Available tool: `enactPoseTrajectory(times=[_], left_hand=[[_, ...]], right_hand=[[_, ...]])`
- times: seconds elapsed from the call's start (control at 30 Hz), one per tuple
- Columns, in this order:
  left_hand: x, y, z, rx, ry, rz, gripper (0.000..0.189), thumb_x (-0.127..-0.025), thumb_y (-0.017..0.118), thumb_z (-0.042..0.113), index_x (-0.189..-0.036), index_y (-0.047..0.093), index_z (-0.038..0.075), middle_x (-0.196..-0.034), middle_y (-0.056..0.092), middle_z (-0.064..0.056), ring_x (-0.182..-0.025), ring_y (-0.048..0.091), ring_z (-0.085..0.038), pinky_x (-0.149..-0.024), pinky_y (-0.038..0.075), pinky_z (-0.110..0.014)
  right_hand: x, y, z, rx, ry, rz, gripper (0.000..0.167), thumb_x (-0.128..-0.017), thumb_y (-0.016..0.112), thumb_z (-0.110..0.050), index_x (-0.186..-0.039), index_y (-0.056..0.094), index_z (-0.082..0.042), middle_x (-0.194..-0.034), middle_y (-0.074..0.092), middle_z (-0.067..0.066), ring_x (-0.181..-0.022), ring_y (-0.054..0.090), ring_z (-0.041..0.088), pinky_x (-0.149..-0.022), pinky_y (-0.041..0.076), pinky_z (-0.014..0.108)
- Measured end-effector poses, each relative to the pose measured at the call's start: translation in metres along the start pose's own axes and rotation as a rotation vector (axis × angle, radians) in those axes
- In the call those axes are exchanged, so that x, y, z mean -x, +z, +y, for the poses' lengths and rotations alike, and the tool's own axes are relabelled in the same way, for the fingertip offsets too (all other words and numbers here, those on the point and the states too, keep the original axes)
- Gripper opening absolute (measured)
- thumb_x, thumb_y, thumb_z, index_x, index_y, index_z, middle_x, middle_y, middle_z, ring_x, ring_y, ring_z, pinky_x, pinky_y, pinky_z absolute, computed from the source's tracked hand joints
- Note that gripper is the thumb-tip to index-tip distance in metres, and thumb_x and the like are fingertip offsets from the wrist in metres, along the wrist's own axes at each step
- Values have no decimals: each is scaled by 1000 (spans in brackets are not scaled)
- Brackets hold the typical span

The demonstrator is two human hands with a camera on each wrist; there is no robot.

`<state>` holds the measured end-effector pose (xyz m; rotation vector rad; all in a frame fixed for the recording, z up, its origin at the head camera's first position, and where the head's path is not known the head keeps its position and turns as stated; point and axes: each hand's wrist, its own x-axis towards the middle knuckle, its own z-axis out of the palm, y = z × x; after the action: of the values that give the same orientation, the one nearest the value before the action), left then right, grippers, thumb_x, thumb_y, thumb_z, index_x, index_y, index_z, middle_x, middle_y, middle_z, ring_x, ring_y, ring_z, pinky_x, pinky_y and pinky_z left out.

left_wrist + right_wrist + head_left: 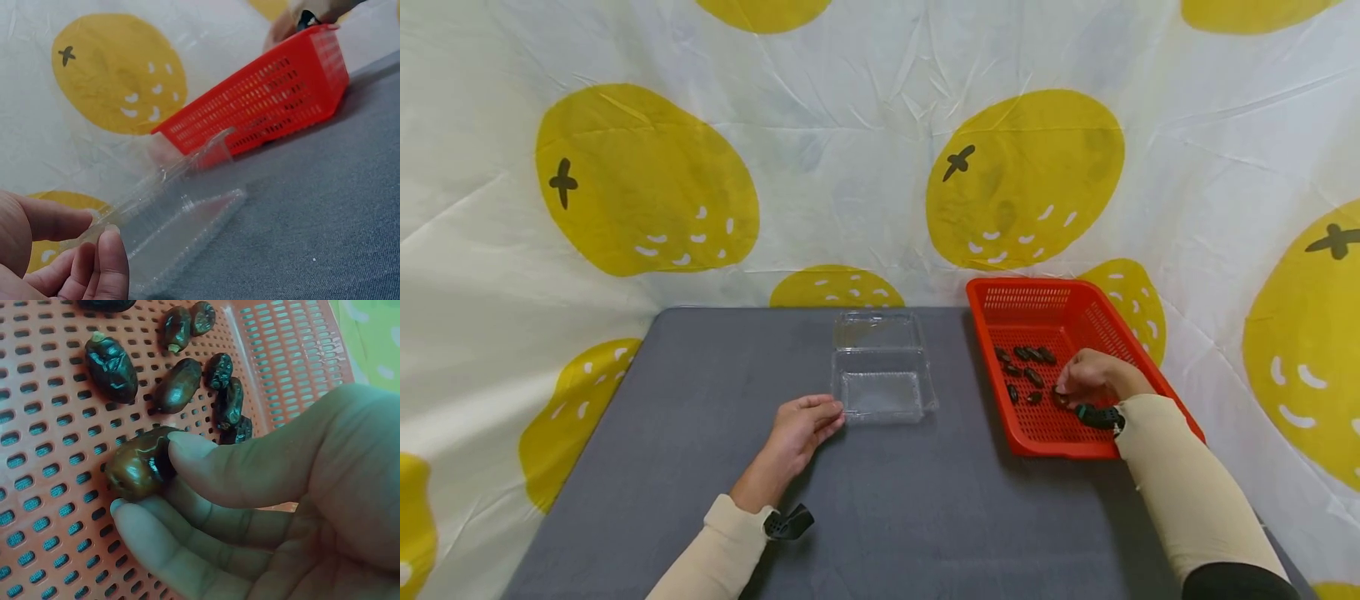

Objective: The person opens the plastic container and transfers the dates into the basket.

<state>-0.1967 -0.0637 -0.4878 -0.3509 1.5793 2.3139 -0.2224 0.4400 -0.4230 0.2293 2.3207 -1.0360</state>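
Note:
A clear plastic clamshell container (880, 392) stands on the grey table with its lid folded back. My left hand (801, 429) pinches the container's left front rim between thumb and fingers; the left wrist view shows the grip on the thin clear edge (169, 175). My right hand (1093, 377) reaches into a red perforated basket (1026, 446). Between its thumb and fingers sits a shiny brown date (140, 464), just over the basket floor. Several other dark, wrinkled dates (112, 370) lie around it in the basket. No contents are visible in the container.
The grey table (880, 517) runs back to a white curtain (850, 192) printed with yellow fruit. The red basket's slotted walls rise at the right of the table, a short gap away from the container.

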Motion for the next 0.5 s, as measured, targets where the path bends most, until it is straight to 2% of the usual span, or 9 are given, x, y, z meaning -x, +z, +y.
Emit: enactPoseTrajectory(times=[0.1, 0.17, 0.27, 0.33, 0.37, 0.43, 0.5], left_hand=[[-1, -2, -2, -11, 3, -5, 34, -95, 69, -6, -125, 57, -15, -95, 76, -10, -79, 73, -14, -72, 64, -24], [-1, -3, -3, -12, 7, 1, 27, -94, 70, -6, -119, 60, -12, -90, 75, -7, -77, 73, -13, -72, 64, -24], [0, -7, -1, -33, 35, 15, 16, -93, 72, -4, -108, 65, -7, -85, 74, -2, -75, 72, -12, -71, 64, -24], [2, -10, 4, -59, 62, 33, 13, -93, 73, -1, -103, 66, -5, -86, 73, 0, -74, 71, -11, -71, 64, -25], [2, -12, 7, -77, 79, 42, 13, -93, 74, 1, -103, 67, -4, -87, 73, -1, -74, 71, -11, -71, 65, -25], [4, -16, 15, -131, 115, 66, 16, -94, 75, 5, -104, 66, -4, -88, 73, -1, -74, 72, -12, -73, 65, -27], [5, -20, 25, -198, 156, 86, 23, -95, 76, 10, -108, 65, -5, -87, 72, -2, -74, 73, -13, -74, 66, -29]], right_hand=[[1, 2, 1, 22, -6, 12, 21, -99, 52, 0, -96, 71, 9, -83, 68, 6, -73, 64, 19, -72, 65, 32], [1, 3, 2, 49, -7, 47, 20, -95, 52, 2, -88, 70, 6, -76, 64, 4, -68, 60, 18, -67, 62, 31], [0, 2, 0, 131, -28, 147, 25, -91, 54, 2, -68, 62, -4, -62, 51, -2, -57, 48, 15, -57, 51, 29], [1, 1, -5, 174, -50, 234, 32, -92, 56, -2, -61, 53, -11, -57, 43, -3, -53, 41, 15, -54, 44, 29], [1, 0, -9, 189, -64, 271, 34, -93, 57, -4, -61, 50, -12, -57, 41, -4, -53, 39, 15, -54, 41, 29], [4, -1, -20, 211, -101, 344, 29, -96, 59, -9, -67, 57, -9, -62, 48, -1, -57, 42, 17, -56, 42, 30], [10, 1, -34, 208, -133, 393, 21, -99, 60, -14, -82, 67, -2, -75, 60, 5, -67, 49, 21, -60, 44, 31]])
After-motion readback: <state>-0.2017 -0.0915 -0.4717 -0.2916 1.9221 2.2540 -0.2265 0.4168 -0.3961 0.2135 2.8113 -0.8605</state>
